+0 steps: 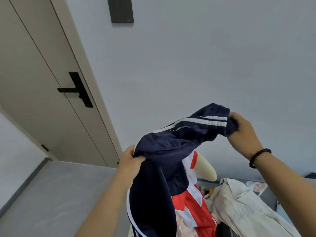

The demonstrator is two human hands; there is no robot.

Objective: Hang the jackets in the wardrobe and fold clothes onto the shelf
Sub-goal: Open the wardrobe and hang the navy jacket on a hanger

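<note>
Fingers of our left hand point(130, 161) curl into a bunch of navy fabric, thumb on top, gripping the navy jacket point(164, 151) at a gathered edge. Fingers of our right hand point(242, 127) clench round the ribbed cuff end of one sleeve, where three white stripes point(215, 120) cross the navy cloth.

Jacket: dark navy, smooth shell fabric, white piping along the sleeve seam, a loose white thread near the stripes. It is held up in the air between the two hands; the sleeve stretches up and to the right, the body hangs down from the left grip toward the bottom edge of the view. White trim also runs down the hanging edge.

Hands outward: left forearm rises from the lower centre, wrist bent toward the cloth. Right forearm comes in from the lower right, a dark bead bracelet point(258, 157) at the wrist; this hand sits higher than the left one.

Behind and below the jacket we note a red and white garment point(195, 212), a pale cream garment point(242, 207) lying to its right, and a cream rounded shape point(206, 168). Beige door point(42, 82) with black handle point(75, 89) at left; grey wall point(188, 57) behind.
</note>
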